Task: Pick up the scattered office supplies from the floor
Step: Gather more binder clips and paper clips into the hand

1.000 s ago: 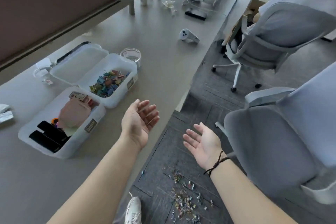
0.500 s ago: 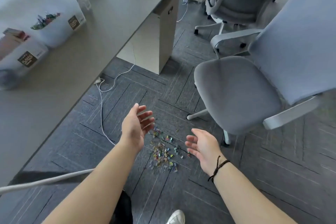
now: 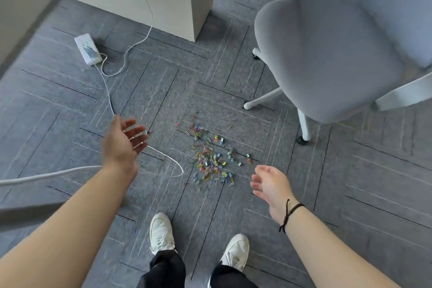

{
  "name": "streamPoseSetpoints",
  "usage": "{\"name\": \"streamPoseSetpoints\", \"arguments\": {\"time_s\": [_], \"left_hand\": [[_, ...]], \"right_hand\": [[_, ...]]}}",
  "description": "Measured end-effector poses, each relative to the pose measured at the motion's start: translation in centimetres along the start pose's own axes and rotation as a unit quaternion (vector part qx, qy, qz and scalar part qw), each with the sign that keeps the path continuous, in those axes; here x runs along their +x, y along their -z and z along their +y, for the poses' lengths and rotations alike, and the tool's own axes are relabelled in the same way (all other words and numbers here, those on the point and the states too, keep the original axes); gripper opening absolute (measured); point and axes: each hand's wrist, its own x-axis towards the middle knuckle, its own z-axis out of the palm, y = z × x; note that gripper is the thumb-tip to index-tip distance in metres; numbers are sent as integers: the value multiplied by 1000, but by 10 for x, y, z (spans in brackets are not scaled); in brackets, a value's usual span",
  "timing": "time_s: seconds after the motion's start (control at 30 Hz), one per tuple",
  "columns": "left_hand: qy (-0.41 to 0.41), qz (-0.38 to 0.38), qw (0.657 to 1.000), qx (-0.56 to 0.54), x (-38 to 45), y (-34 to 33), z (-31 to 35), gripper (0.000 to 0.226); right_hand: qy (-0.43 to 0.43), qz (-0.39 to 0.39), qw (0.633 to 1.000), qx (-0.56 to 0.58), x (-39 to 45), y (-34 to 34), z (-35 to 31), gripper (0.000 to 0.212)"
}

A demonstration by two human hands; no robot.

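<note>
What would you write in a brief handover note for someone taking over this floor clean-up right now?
Left hand: open, empty, raised above the carpet.
Right hand: open, empty, just right of the pile.
Paper clips and small binder clips: scattered on the grey carpet, ahead of the white shoes, beside the office chair.
A white cable loops near them.
Done: nothing picked up.
Left: gather all clips.

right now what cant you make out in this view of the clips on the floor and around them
Head view only:
- Scattered clips: too small to count or to sort paper clips from binder clips.
- White cable: partly behind the left hand; its upper end leaves the top edge.
- Chair: the seat hides most of its base.
- Power strip: sockets blurred.
- Right hand: fingertips motion-blurred.
</note>
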Motion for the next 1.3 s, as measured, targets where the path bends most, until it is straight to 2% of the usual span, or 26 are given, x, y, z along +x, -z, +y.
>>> {"name": "streamPoseSetpoints", "arguments": {"time_s": [0.2, 0.43, 0.53, 0.6, 0.7, 0.77, 0.87, 0.93, 1.0, 1.23, 1.3], "left_hand": [[-12, -15, 1000, 9, 81, -22, -85, 56], [-32, -9, 999, 27, 185, -79, -219, 53], [-21, -32, 998, 53, 225, -110, -274, 49], [-17, -79, 991, 102, 251, -132, -309, 42], [-4, -180, 964, 196, 288, -157, -353, 29], [26, -243, 944, 220, 305, -168, -375, 28], [74, -298, 929, 205, 317, -181, -392, 31], [85, -333, 917, 201, 318, -185, -391, 33], [79, -355, 910, 196, 317, -185, -385, 37], [129, -325, 917, 189, 311, -159, -398, 45], [136, -327, 914, 198, 313, -156, -405, 47]], "right_hand": [[24, 0, 1000, -19, 96, -43, 48, 12], [104, -21, 983, -151, 246, -75, 116, 21], [147, -21, 966, -212, 307, -79, 140, 22], [186, -18, 941, -283, 350, -82, 152, 27], [241, -20, 884, -400, 409, -87, 162, 41], [276, -35, 825, -492, 441, -91, 163, 52], [327, -57, 732, -595, 473, -96, 156, 74], [354, -72, 682, -636, 481, -99, 153, 87], [379, -83, 641, -662, 483, -105, 153, 90], [371, -82, 598, -706, 488, -105, 168, 83], [376, -86, 623, -681, 494, -105, 166, 66]]}}
